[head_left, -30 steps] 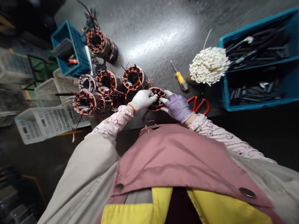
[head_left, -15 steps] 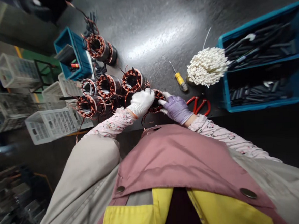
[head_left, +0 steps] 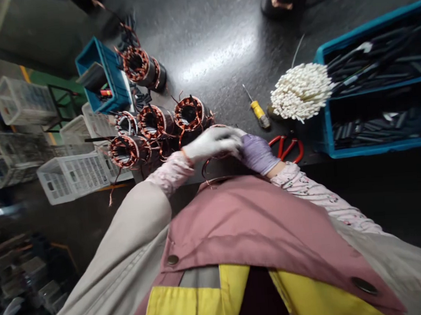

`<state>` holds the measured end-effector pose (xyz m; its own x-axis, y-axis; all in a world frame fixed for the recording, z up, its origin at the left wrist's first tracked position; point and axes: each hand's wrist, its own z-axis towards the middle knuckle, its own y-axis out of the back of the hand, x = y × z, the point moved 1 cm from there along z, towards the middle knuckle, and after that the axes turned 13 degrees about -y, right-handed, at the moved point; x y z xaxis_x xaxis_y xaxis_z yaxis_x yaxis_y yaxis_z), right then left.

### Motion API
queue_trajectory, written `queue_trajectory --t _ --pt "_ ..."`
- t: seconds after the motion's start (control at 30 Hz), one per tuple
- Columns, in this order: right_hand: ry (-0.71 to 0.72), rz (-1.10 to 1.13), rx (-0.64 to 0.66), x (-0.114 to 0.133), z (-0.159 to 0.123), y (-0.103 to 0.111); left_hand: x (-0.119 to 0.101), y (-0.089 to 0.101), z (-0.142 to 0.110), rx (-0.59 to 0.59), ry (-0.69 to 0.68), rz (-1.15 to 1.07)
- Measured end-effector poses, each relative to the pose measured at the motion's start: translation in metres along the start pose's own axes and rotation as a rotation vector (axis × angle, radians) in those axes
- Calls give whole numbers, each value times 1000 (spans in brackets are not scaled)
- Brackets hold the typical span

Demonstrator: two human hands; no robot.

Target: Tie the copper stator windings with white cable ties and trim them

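We grip a copper-wound motor stator (head_left: 226, 126) at the near edge of the worktop (head_left: 204, 48), mid-frame, and our hands mostly hide it. Our white-gloved left hand (head_left: 213, 143) is closed over it, and our purple-gloved right hand (head_left: 256, 153) clasps its other side. Several more stators (head_left: 189, 113) stand just to the upper left. To the right lie a yellow-handled screwdriver (head_left: 258, 111), red-handled scissors (head_left: 286, 149) and white cable ties (head_left: 301, 92), beside a blue crate (head_left: 384, 149).
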<state>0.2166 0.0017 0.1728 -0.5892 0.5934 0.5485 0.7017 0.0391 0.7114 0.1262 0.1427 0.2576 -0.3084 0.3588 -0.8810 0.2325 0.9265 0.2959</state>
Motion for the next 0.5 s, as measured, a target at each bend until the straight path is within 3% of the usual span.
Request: queue_trajectory --t 0.07,0.17,0.37,0.5 --pt "128 4 -45 -7 -7 4 12 10 -22 -144 87 87" --pt "170 29 -106 -17 -17 10 31 11 -37 -79 93 250" --pt "156 93 -133 -18 -15 10 46 -11 7 -32 82 159" --pt "47 182 -150 -17 -13 11 45 -5 12 -41 93 -19"
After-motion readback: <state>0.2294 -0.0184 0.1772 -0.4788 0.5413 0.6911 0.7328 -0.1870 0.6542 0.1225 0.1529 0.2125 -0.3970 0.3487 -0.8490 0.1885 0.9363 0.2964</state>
